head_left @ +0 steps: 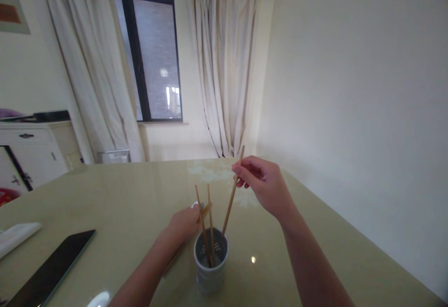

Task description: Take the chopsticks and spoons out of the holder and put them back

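Between the thumb and fingers of my right hand [262, 183] is a wooden chopstick [231, 202], slanting down so its lower tip meets the rim of a grey utensil cup [211, 280]. Two more chopsticks [202, 218] stand in the cup, which has small holes in its bottom. Just behind and left of the cup, my left hand [184, 224] is closed around a bundle of chopsticks [207, 208]; their other ends show below the wrist. A small white and grey object at those fingers is too hidden to name.
The cup stands on a glossy pale green table [133, 199]. A dark tablet [52, 267] and a white object [17, 237] lie at the left. Another white object [100, 299] is cut off at the bottom edge. A wall [367, 111] borders the table's right side.
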A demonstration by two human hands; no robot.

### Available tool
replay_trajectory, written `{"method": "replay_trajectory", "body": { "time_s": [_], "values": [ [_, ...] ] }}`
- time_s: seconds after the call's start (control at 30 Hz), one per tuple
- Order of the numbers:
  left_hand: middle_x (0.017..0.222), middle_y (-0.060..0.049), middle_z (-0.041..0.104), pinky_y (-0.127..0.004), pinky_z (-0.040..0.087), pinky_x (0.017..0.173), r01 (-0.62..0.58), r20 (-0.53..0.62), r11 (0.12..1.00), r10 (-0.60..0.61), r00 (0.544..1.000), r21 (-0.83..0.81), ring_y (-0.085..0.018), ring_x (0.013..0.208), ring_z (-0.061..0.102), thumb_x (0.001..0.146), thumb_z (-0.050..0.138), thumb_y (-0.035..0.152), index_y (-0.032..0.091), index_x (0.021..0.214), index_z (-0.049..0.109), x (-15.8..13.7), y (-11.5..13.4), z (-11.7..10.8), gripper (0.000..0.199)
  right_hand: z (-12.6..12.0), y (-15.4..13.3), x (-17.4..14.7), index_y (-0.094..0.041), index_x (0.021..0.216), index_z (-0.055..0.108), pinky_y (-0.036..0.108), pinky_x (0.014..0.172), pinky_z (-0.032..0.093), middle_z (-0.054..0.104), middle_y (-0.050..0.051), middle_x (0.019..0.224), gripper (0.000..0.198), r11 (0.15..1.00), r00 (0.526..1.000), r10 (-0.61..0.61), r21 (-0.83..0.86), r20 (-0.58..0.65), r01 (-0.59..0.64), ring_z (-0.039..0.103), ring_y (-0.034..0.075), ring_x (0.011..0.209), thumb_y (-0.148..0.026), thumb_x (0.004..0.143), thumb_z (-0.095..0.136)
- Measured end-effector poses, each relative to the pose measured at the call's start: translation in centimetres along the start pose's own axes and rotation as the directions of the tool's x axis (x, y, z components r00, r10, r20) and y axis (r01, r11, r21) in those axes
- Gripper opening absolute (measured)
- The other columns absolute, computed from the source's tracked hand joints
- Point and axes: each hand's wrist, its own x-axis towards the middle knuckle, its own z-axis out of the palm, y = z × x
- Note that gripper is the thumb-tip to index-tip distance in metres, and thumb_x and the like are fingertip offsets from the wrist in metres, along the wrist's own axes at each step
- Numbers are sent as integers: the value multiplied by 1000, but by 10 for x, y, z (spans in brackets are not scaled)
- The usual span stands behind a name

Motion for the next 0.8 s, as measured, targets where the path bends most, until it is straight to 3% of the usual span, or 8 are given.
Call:
{"method": "replay_trajectory", "body": {
  "time_s": [0.13, 0.3, 0.5, 0.7, 0.8],
  "values": [
    [96, -13, 82, -37, 52, 81, 9, 65, 998, -13, 998, 61, -33, 93, 78, 81, 69, 47, 27, 96, 72, 0, -1, -2, 26, 13, 14, 0, -19, 85, 75, 23, 54, 54, 75, 1, 70, 26, 996, 988, 84, -40, 131, -80, 71, 15, 56, -44, 92, 76],
    [94, -13, 81, -38, 52, 78, -28, 115, 992, 13, 993, 126, -36, 92, 78, 83, 67, 50, 27, 93, 73, -8, 9, -11, 26, 27, 25, -1, -19, 72, 68, 21, 51, 50, 75, 2, 69, 33, 978, 959, 179, -145, 218, -150, 76, 16, 57, -37, 99, 64],
    [99, -14, 80, -37, 52, 78, -92, 144, 985, 70, 987, 147, -35, 94, 77, 86, 64, 49, 27, 99, 75, -11, 19, -17, 28, 36, 35, -4, -18, 70, 69, 21, 47, 46, 78, 5, 70, 42, 937, 879, 300, -287, 371, -198, 74, 16, 50, -37, 104, 55],
    [107, -12, 80, -34, 51, 83, -77, 166, 991, 58, 985, 112, -31, 100, 76, 84, 68, 46, 27, 106, 75, -7, 16, -12, 30, 31, 37, -3, -16, 80, 76, 23, 50, 48, 79, 6, 72, 40, 900, 883, 351, -372, 312, -226, 71, 14, 48, -39, 104, 54],
    [99, -10, 80, -32, 50, 79, -77, 175, 993, 61, 983, 86, -29, 92, 75, 83, 68, 44, 25, 96, 76, -4, 15, -19, 24, 31, 43, 0, -15, 80, 76, 22, 51, 47, 79, 5, 72, 39, 863, 881, 383, -448, 278, -234, 69, 13, 48, -36, 105, 54]
  ]
}}
